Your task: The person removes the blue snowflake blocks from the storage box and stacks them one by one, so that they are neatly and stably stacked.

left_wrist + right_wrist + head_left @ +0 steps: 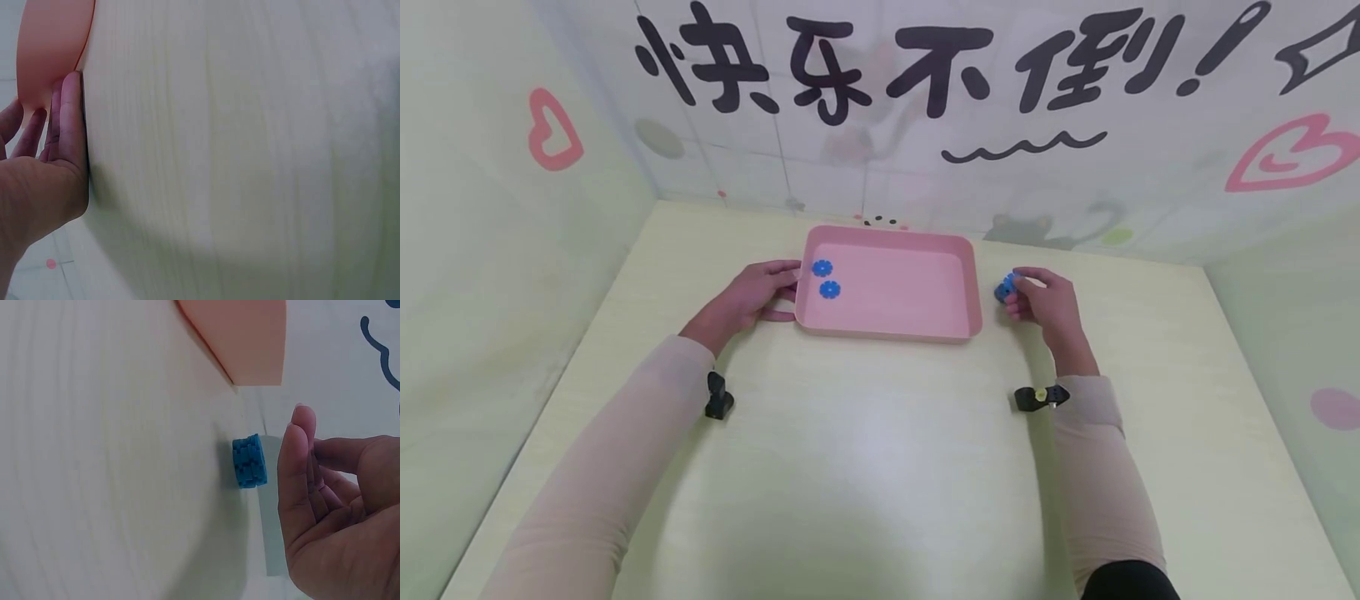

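The left hand (758, 292) touches the left end of a pink tray (887, 335), its fingers spread along the wall. In the left wrist view, fingertips lie right at the tray wall (53, 47). Two blue flower-shaped discs (822, 268) lie inside the tray at its left. To the right of the tray, the right hand (1051, 302) pinches a bright blue flower-shaped disc (1011, 280) between thumb and fingertips. A short blue stack of discs (250, 461) stands on the table beneath that hand. In the right wrist view the near fingers hide the pinched disc.
The pale wooden table (865, 467) ends at a printed cloth backdrop (895, 158) behind the tray, with cloth at both sides too. Each wrist carries a small black camera mount (718, 397). A dark rounded shape (1131, 581) overlaps the right sleeve at the bottom.
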Tool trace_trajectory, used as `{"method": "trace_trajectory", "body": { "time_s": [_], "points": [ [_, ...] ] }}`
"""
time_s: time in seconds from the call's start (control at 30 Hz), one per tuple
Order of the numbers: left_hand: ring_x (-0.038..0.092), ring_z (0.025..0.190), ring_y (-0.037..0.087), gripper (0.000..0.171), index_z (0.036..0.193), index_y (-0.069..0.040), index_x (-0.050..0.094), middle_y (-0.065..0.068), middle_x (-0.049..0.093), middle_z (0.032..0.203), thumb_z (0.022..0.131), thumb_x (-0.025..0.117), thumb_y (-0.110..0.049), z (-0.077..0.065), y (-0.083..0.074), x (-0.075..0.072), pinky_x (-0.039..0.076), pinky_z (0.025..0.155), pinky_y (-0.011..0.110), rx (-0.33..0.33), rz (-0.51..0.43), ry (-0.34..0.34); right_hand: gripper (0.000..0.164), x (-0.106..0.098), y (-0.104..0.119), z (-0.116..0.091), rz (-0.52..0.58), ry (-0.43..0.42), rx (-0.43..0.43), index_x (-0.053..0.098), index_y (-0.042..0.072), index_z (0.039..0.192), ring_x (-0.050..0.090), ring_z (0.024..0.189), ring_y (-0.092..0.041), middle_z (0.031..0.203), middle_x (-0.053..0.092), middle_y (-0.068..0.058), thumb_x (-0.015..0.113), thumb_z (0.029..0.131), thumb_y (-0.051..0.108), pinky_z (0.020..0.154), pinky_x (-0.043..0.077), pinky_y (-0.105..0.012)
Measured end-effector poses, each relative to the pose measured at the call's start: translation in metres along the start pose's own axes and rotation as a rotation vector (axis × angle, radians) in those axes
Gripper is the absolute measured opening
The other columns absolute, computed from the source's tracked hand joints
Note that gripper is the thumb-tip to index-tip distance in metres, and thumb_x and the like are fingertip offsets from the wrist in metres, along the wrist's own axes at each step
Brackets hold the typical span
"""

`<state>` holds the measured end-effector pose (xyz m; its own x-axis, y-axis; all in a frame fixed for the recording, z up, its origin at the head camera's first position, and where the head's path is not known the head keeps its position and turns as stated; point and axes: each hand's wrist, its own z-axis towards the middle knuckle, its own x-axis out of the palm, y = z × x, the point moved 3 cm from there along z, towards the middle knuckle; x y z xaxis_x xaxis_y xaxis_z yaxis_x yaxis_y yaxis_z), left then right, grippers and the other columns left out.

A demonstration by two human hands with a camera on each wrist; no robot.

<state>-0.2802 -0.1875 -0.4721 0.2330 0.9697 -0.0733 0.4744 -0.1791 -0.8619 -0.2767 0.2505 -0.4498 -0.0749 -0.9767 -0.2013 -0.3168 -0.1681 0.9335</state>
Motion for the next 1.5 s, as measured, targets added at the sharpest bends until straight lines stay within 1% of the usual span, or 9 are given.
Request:
{"method": "trace_trajectory", "body": {
  "time_s": [0.23,0.43,0.77,1.0,1.2,1.37,1.5],
  "points": [
    [0.061,0.098,0.020,0.045,0.146,-0.024,0.045,0.012,0.057,0.120,0.103,0.049,-0.033,0.001,0.003,-0.001,0.060,0.078,0.039,-0.005,-0.008,-0.003,0.044,0.002,-0.008,0.004,-0.002,0.035,0.029,0.048,-0.003,0.138,0.064,0.054,-0.009,0.065,0.066,0.001,0.057,0.099,0.016,0.055,0.058,-0.024],
    [0.060,0.101,0.021,0.045,0.147,-0.025,0.045,0.012,0.056,0.122,0.102,0.049,-0.034,0.002,0.002,-0.002,0.060,0.079,0.039,-0.009,-0.003,-0.001,0.045,0.003,-0.012,0.008,-0.037,0.052,0.038,0.048,-0.003,0.139,0.065,0.056,-0.009,0.067,0.067,0.001,0.058,0.099,0.015,0.057,0.059,-0.025],
    [0.059,0.101,0.022,0.046,0.147,-0.024,0.044,0.011,0.056,0.120,0.103,0.049,-0.033,0.002,0.000,-0.001,0.060,0.078,0.040,-0.008,-0.004,-0.011,0.045,0.002,-0.014,0.008,-0.081,0.062,0.048,0.046,-0.001,0.141,0.065,0.055,-0.008,0.065,0.067,0.003,0.056,0.100,0.016,0.057,0.059,-0.024],
    [0.059,0.101,0.021,0.045,0.147,-0.024,0.044,0.011,0.056,0.121,0.103,0.049,-0.032,0.002,0.000,0.000,0.060,0.077,0.039,-0.007,-0.001,-0.020,0.046,0.002,-0.016,0.009,-0.069,0.059,0.065,0.046,-0.002,0.141,0.065,0.054,-0.009,0.065,0.067,0.001,0.056,0.100,0.016,0.055,0.058,-0.025],
    [0.059,0.102,0.022,0.045,0.147,-0.025,0.045,0.011,0.056,0.122,0.103,0.049,-0.033,0.003,0.000,0.000,0.060,0.077,0.040,-0.008,0.004,-0.022,0.046,0.002,-0.016,0.008,-0.104,0.068,0.066,0.046,-0.002,0.141,0.065,0.056,-0.009,0.066,0.067,0.002,0.056,0.100,0.019,0.057,0.059,-0.025],
    [0.060,0.099,0.021,0.045,0.146,-0.025,0.046,0.011,0.057,0.119,0.103,0.050,-0.033,0.003,0.000,0.000,0.060,0.077,0.039,-0.006,0.002,-0.025,0.051,0.000,-0.016,0.009,-0.109,0.091,0.074,0.042,-0.001,0.144,0.067,0.058,-0.010,0.068,0.068,0.001,0.056,0.100,0.023,0.057,0.059,-0.027],
    [0.061,0.097,0.020,0.045,0.146,-0.024,0.046,0.010,0.058,0.117,0.102,0.050,-0.033,0.003,0.001,-0.001,0.060,0.077,0.040,0.000,0.000,-0.021,0.053,-0.001,-0.012,0.011,-0.119,0.078,0.083,0.039,0.000,0.145,0.067,0.057,-0.011,0.068,0.068,0.001,0.054,0.101,0.025,0.056,0.059,-0.027]
  ]
}}
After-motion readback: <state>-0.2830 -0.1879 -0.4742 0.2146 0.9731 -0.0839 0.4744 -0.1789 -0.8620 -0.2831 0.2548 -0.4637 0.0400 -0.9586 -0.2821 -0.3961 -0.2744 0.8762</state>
